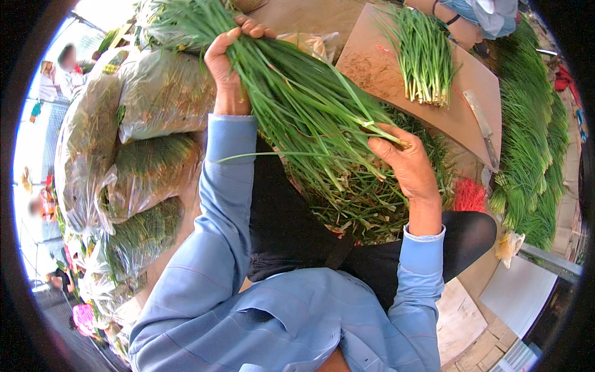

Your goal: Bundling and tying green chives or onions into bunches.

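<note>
A long bunch of green chives (297, 88) slants across the view in front of my chest. My left hand (228, 60) grips it toward the leafy end, with the fingers curled over the top. At the pale stem ends, my right hand (404, 162) pinches a few stems between thumb and fingers. Other stems of the bunch fan out loosely to the left of that hand, and one leaf strays over my left sleeve. Below the bunch, a heap of chive trimmings (367, 209) lies between my legs, partly hidden by the leaves.
A board (367, 69) holds a chive bundle (425, 60) and a knife (481, 121). Another person's arm (465, 35) reaches in beyond it. Chives are stacked (525, 135) at right, near red ties (469, 195). Filled plastic bags (162, 93) line the left.
</note>
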The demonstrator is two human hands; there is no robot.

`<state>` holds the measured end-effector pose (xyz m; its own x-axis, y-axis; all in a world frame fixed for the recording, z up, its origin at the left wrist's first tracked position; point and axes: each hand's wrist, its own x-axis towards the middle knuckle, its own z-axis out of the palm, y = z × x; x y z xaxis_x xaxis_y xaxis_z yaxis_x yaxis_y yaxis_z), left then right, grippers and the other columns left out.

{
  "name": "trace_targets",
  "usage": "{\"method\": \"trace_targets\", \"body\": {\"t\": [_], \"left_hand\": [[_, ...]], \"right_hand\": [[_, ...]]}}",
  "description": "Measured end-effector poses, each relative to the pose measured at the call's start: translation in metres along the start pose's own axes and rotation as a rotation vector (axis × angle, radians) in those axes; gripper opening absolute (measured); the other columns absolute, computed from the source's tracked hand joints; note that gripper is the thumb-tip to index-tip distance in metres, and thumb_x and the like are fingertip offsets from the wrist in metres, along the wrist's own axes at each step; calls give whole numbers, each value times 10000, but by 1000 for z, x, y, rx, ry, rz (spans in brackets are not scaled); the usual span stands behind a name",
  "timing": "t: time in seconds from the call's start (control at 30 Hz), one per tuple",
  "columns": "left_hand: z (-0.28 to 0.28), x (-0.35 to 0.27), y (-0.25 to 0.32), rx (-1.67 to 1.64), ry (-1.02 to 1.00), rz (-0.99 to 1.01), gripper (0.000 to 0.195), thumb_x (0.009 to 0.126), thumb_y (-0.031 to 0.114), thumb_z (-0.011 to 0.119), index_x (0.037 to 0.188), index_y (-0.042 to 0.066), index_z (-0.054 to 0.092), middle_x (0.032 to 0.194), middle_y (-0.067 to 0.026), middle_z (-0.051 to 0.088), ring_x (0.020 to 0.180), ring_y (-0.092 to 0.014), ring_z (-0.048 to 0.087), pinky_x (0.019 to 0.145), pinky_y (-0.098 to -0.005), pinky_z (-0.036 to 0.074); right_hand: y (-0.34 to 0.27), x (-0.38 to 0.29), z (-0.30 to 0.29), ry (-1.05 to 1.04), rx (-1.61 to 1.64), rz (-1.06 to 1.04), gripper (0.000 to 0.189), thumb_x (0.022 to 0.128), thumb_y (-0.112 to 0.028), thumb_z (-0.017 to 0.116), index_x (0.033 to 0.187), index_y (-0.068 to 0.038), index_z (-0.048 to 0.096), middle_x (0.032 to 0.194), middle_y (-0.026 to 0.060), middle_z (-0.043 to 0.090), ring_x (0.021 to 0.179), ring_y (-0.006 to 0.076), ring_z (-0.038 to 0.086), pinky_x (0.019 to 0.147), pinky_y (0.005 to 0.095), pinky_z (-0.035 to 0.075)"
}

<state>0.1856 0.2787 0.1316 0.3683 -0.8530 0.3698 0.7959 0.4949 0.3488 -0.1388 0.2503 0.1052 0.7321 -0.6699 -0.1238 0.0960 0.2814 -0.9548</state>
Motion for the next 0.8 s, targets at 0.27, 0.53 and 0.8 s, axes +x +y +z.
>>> {"method": "trace_targets", "body": {"t": [0.27, 0.53, 0.8], "left_hand": [[-9, 1, -7, 169, 158, 17, 111, 768, 63, 541, 864, 30, 498, 795, -60, 507, 809, -210, 521, 905, -406, 411], [-14, 3, -9, 103, 147, -81, 93, 768, 94, 539, 821, 18, 528, 756, -75, 549, 773, -227, 545, 838, -406, 456], [-4, 1, -17, 8, 180, -101, 96, 736, 63, 565, 808, 2, 549, 756, -91, 568, 765, -232, 544, 803, -379, 463]], "right_hand": [[-18, -15, 10, 29, 14, -83, 319, 842, -154, 707, 1104, 11, 631, 903, -13, 641, 802, 47, 560, 732, 190, 460], [-7, -17, 1, 258, -167, -116, 277, 849, -171, 701, 1020, 43, 660, 881, 8, 640, 760, 65, 549, 685, 206, 439], [-5, -21, 7, 405, -562, -291, 222, 897, -172, 622, 936, 44, 656, 666, 16, 588, 585, 67, 506, 533, 241, 416]]}}
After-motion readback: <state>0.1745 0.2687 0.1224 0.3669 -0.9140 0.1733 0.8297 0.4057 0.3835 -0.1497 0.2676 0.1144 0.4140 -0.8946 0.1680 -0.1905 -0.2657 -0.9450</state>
